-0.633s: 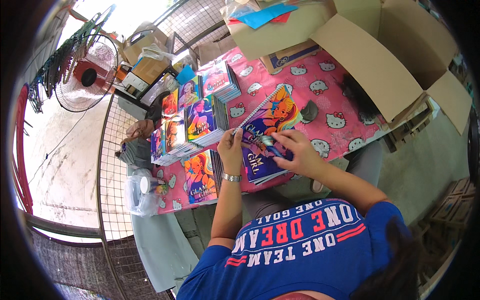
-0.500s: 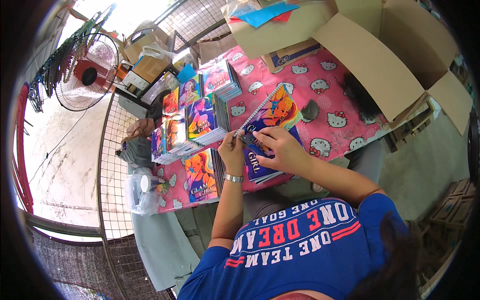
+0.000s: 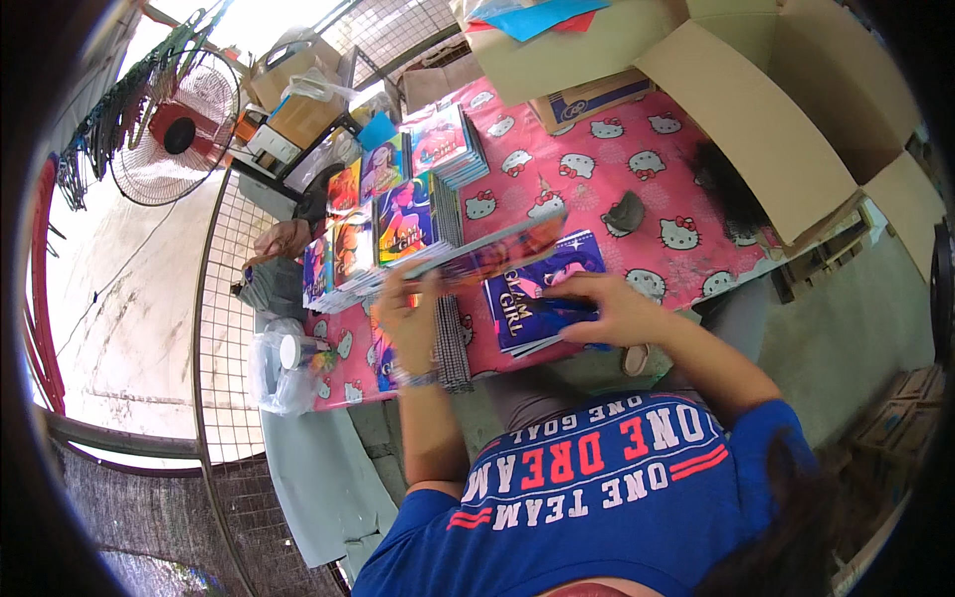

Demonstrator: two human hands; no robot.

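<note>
My left hand (image 3: 406, 316) grips a spiral notebook (image 3: 497, 249) by its near left end. The notebook is tilted up, seen nearly edge-on and blurred by motion. Below it lies a small stack of purple-covered notebooks (image 3: 512, 306). My right hand (image 3: 622, 310) is over that stack's right side, its fingers closed around a small dark hand tool (image 3: 569, 303) that looks like pliers, partly hidden by the fingers. Under and beside my left hand stands another pile of spiral notebooks (image 3: 453, 343), partly covered by the hand.
Several notebook piles (image 3: 406, 224) stand on the left of the pink patterned tablecloth (image 3: 572, 189). A dark grey object (image 3: 624, 214) lies at mid-table. Large open cardboard box (image 3: 751, 129) at far right. A plastic bag with a white-lidded jar (image 3: 290, 351) sits at the left edge; a fan (image 3: 179, 134) stands beyond.
My left hand has lifted the notebook off the purple stack and carried it left, tilting it up. My right hand has drawn away to the right with the dark tool.
</note>
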